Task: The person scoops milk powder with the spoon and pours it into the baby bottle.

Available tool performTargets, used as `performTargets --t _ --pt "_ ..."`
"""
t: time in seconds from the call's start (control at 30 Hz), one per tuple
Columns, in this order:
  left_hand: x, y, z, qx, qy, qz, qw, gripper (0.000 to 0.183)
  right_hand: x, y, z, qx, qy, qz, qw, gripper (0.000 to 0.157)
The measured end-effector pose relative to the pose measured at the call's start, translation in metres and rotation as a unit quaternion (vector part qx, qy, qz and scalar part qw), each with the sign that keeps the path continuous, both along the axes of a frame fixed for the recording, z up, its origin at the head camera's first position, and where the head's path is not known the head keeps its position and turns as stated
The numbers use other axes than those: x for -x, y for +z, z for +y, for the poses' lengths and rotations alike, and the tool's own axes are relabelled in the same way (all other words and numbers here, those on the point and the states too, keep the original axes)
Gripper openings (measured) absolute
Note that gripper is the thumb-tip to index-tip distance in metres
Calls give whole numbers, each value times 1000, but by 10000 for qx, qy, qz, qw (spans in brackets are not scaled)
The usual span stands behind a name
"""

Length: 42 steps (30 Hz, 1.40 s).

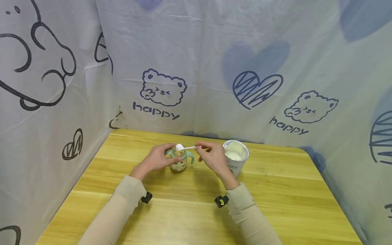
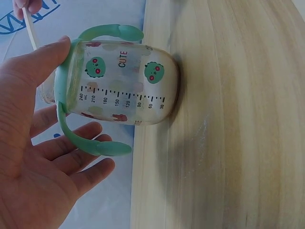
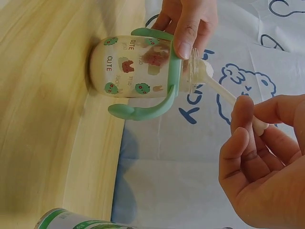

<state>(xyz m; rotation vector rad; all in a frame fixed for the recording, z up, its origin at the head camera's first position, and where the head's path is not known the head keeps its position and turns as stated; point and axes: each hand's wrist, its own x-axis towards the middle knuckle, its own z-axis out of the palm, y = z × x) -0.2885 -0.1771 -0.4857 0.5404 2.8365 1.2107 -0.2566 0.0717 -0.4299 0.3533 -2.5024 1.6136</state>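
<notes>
A clear baby bottle [image 2: 119, 81] with green handles and a printed scale stands upright on the table, its mouth uncapped. Round its neck my left hand [image 1: 160, 157] holds it between thumb and fingers; the lower fingers spread loosely in the left wrist view. My right hand [image 1: 212, 157] pinches the handle of a white scoop [image 3: 223, 90] between thumb and fingertips. White powder [image 1: 179, 147] fills the scoop's bowl, which is at the bottle's mouth. Beside my right wrist stands an open can of milk powder [image 1: 240, 165], with pale powder inside.
The wooden table [image 1: 183, 211] runs up to a printed fabric curtain [image 1: 202, 102] at the back and left. Some white powder specks [image 2: 198, 148] lie on the tabletop near the bottle.
</notes>
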Motion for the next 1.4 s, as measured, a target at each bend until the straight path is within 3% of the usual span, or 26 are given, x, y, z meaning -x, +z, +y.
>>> performTargets --t 0.73,1.4 --pt "-1 1 2 -40 19 -32 10000 77 -1 -1 1 -12 -142 -161 9998 21" --pt "0 0 0 -22 -19 14 10000 76 -2 4 3 681 -318 -161 9970 22"
